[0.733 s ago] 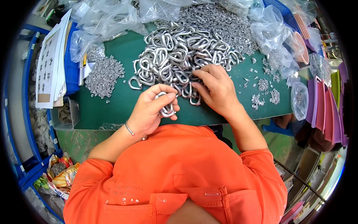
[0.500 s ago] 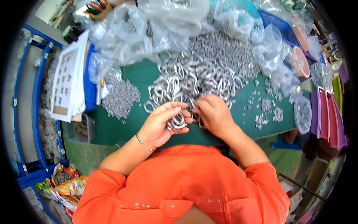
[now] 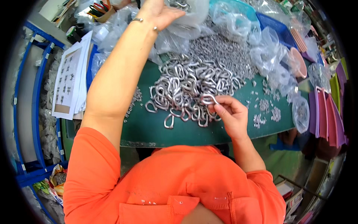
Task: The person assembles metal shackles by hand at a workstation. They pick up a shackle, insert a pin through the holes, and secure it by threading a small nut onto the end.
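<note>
My left hand (image 3: 161, 15) is stretched far forward at the back of the table, over a clear plastic bag (image 3: 197, 16). Its visible fingers are extended, and a few metal links (image 3: 181, 4) show just beyond them in the plastic. Part of this hand is cut off by the upper edge. Between thumb and fingers, my right hand (image 3: 234, 114) pinches a silver U-shaped metal link (image 3: 208, 98). Directly beyond it spreads a heap of similar links (image 3: 186, 80), with several loose ones along its near side.
Behind the heap lies a large pile of small grey metal parts (image 3: 220, 48), with clusters (image 3: 264, 105) to its right. Printed sheets (image 3: 69, 84) lean at the left. A blue basket (image 3: 276, 28), pink bowl (image 3: 299, 61) and coloured bins (image 3: 326, 115) line the right. The green table's edge (image 3: 167, 143) is near my body.
My left hand has swung from the front of the heap, where it held several links, to the bag at the back. My right hand has lifted one link from the heap.
</note>
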The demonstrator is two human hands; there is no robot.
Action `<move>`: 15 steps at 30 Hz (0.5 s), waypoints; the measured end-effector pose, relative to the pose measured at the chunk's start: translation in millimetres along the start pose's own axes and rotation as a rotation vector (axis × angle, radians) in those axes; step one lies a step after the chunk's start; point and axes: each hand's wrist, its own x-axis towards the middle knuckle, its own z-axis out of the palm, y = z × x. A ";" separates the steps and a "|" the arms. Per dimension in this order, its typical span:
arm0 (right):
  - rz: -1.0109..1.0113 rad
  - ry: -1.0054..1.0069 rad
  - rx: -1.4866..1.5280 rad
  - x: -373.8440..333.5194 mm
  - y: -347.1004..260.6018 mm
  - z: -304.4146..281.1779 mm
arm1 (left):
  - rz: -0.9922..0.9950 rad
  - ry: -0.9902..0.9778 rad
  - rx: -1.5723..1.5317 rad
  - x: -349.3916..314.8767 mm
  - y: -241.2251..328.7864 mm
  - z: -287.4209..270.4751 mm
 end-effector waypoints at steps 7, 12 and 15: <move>-0.183 -0.085 0.010 -2.7 5.1 -1.0 | -0.170 0.157 0.963 -126.9 -93.8 6.9; -0.163 -0.077 -0.009 -7.1 12.9 8.4 | -0.321 0.250 0.710 -176.9 -128.0 -3.8; -0.066 -0.096 -0.010 -10.8 11.2 12.6 | -0.198 0.299 0.552 -191.2 -135.8 -14.8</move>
